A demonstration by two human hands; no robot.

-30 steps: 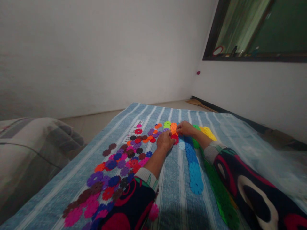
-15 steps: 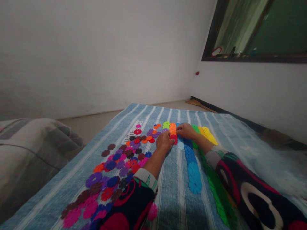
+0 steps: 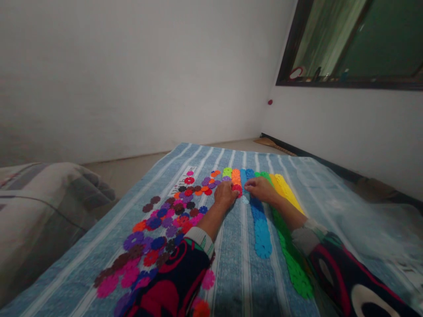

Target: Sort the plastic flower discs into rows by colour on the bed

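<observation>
Colourful flower-shaped plastic discs lie on a blue-and-white striped cloth (image 3: 228,246). My left hand (image 3: 224,195) is closed, its thumb and fingers on a red disc (image 3: 237,189) at the near end of the orange row (image 3: 235,175). My right hand (image 3: 262,189) hovers just right of it, above the blue rows, fingertips pinched together; whatever is between them is too small to make out. A pale blue disc (image 3: 245,200) lies below the fingertips. Beside the right forearm run a long blue row (image 3: 262,237), a green row (image 3: 294,264) and a yellow row (image 3: 289,191).
Loose mixed discs (image 3: 172,220) in purple, pink, red, brown and black spread over the left side, partly under my left sleeve. A clear plastic bag (image 3: 373,224) lies at the right. A covered bundle (image 3: 49,220) stands at the left, and a wall (image 3: 148,79) rises behind.
My right hand has drawn back slightly toward me, uncovering more of the blue and green rows. The left hand stays at the red disc. The view has shifted a little.
</observation>
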